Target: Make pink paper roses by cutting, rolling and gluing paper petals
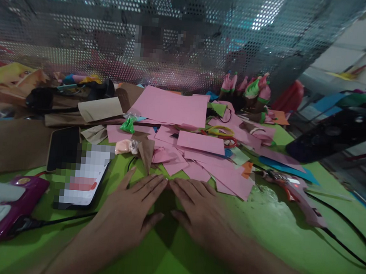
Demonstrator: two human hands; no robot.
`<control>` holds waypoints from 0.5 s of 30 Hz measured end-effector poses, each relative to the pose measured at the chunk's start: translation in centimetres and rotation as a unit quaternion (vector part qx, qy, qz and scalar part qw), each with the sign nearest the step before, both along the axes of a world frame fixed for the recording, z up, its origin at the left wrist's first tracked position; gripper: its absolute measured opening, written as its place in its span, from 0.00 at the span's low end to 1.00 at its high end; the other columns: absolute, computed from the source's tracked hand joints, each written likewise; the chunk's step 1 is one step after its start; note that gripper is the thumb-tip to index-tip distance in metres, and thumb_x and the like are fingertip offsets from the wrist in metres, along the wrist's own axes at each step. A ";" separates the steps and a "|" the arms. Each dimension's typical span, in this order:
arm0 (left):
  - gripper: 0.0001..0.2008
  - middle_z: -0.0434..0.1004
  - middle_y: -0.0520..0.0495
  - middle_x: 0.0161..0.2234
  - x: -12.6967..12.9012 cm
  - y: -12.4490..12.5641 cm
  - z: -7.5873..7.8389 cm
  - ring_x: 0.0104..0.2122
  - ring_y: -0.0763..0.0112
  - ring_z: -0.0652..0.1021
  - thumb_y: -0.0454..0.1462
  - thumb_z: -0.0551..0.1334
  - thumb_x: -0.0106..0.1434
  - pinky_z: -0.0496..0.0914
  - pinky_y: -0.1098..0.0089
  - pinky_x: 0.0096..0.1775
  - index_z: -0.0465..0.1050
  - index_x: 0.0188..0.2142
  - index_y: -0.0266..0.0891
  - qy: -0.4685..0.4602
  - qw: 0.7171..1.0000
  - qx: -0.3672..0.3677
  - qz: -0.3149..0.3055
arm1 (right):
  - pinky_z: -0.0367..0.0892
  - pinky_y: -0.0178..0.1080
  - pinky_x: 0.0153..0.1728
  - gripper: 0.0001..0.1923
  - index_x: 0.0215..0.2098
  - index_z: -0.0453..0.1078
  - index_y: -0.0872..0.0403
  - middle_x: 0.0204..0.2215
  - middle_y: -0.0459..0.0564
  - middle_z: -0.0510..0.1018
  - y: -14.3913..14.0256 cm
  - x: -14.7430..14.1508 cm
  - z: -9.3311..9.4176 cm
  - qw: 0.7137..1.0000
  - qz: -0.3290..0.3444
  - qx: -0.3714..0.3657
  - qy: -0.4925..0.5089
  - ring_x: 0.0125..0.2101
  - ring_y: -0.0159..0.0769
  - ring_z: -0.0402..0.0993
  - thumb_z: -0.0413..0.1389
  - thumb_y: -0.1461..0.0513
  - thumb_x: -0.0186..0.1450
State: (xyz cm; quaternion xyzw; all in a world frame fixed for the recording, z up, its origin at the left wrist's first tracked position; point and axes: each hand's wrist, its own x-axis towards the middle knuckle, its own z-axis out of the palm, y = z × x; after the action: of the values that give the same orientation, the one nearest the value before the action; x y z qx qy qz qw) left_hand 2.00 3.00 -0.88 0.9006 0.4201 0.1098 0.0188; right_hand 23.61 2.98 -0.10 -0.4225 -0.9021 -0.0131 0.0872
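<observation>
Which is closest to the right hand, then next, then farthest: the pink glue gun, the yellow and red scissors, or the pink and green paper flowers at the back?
Measured from the right hand:
1. Pink glue gun, lying to its right on the green table.
2. Yellow and red scissors, farther back, on the pink paper pile.
3. Pink and green paper flowers, farthest, at the back by the mesh screen.

A perforated metal screen (191,36) stands along the far edge of the green-covered counter (271,228), filling the view from ten to one o'clock. Cool bluish light glints through its holes at twelve and one o'clock. At two o'clock a pale tiled wall (351,49) shows beyond the screen, dimly lit.
</observation>
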 end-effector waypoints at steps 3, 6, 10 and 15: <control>0.26 0.63 0.46 0.63 0.2 0.7 0.1 0.61 0.62 0.65 0.48 0.49 0.70 0.43 0.52 0.64 0.59 0.63 0.38 0.002 1.000 0.006 0.003 | 0.64 0.52 0.50 0.26 0.59 0.61 0.63 0.52 0.60 0.73 0.6 -0.1 0.0 1.000 0.003 0.005 0.003 0.50 0.50 0.68 0.56 0.58 0.66; 0.26 0.62 0.46 0.63 0.3 1.4 0.1 0.63 0.62 0.63 0.48 0.47 0.71 0.46 0.50 0.64 0.58 0.63 0.38 0.014 1.000 0.008 0.006 | 0.64 0.52 0.48 0.26 0.58 0.62 0.63 0.52 0.61 0.73 1.1 -0.1 -0.2 1.000 0.002 0.012 -0.001 0.49 0.50 0.68 0.55 0.57 0.67; 0.27 0.61 0.45 0.63 0.5 2.2 -0.2 0.63 0.59 0.62 0.49 0.45 0.71 0.48 0.46 0.63 0.58 0.63 0.38 0.025 0.999 0.019 0.005 | 0.65 0.51 0.45 0.27 0.58 0.62 0.63 0.51 0.60 0.74 1.6 -0.1 -0.5 1.000 -0.001 0.018 -0.013 0.46 0.50 0.69 0.54 0.53 0.67; 0.26 0.64 0.45 0.62 0.6 3.0 -0.5 0.63 0.58 0.61 0.48 0.46 0.71 0.51 0.47 0.62 0.61 0.61 0.39 0.027 0.999 0.047 0.004 | 0.65 0.49 0.44 0.26 0.55 0.65 0.63 0.49 0.59 0.75 2.3 -0.3 -0.2 0.999 0.005 0.032 -0.022 0.44 0.48 0.69 0.55 0.52 0.67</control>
State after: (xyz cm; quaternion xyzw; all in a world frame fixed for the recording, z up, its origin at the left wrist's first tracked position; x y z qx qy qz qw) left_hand 2.62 5.98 -1.42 0.9015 0.4184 0.1051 -0.0357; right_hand 23.32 5.31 -0.26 -0.4145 -0.9050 -0.0512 0.0806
